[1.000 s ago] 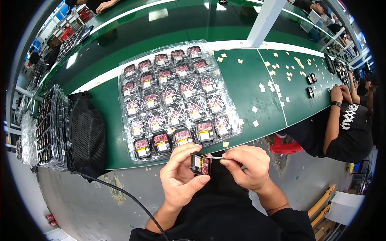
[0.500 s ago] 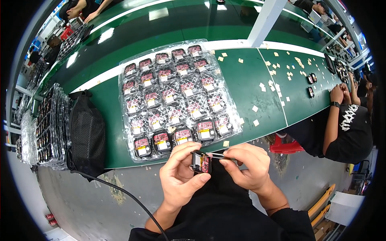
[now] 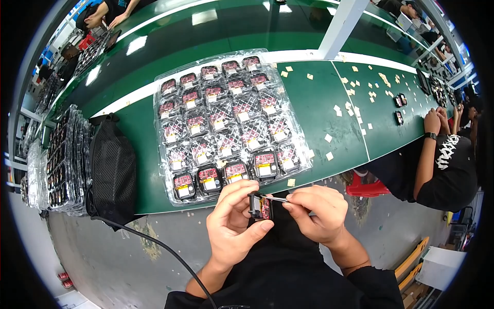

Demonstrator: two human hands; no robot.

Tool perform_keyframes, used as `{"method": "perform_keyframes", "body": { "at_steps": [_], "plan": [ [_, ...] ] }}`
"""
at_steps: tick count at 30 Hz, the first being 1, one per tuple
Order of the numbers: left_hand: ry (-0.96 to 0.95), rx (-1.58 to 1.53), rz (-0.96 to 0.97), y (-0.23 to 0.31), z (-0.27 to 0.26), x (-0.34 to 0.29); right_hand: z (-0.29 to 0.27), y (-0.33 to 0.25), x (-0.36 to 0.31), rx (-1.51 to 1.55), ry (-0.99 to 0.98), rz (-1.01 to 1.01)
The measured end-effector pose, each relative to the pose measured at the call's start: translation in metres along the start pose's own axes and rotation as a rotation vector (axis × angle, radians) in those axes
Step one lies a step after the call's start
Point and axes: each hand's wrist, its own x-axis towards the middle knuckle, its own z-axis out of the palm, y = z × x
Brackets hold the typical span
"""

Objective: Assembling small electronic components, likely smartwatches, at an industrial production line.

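Between the fingers and thumb of my left hand [image 3: 231, 226] is a small black watch case [image 3: 253, 205], tilted, its red circuit board facing right. My right hand [image 3: 321, 213] pinches a pair of thin metal tweezers [image 3: 279, 199]. Their tips reach the upper edge of the case; whether they grip anything there is too small to tell. Just beyond my hands, a clear plastic tray [image 3: 303, 166] lies on the green table [image 3: 314, 121] with rows of similar cases showing red boards and yellow strips. One case [image 3: 265, 165] sits raised at the tray's near right.
A black mesh bag [image 3: 113, 170] with a black cable [image 3: 170, 252] stands left, beside stacked loaded trays [image 3: 67, 165]. Small pale squares [image 3: 329, 155] are scattered to the right. A white post [image 3: 339, 28] rises behind. Another person [image 3: 445, 165] works at the right.
The tweezers have shifted slightly, their tips still at the case's upper edge. The case has turned a little in my left hand. The whole view has moved very slightly.
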Motion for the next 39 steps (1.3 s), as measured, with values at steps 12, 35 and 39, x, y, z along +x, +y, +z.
{"method": "perform_keyframes", "body": {
  "at_steps": [12,35,39],
  "plan": [
    [0.02,-0.025,-0.036,0.003,0.003,-0.002,0.004,-0.005,-0.005,0.072,-0.003,0.148],
    [0.121,-0.009,0.044,-0.003,0.021,-0.008,0.013,-0.01,-0.013,-0.021,0.091,0.089],
    [0.12,0.002,0.039,-0.006,0.017,-0.01,0.003,-0.01,-0.008,-0.066,-0.04,0.068]
  ]
}}
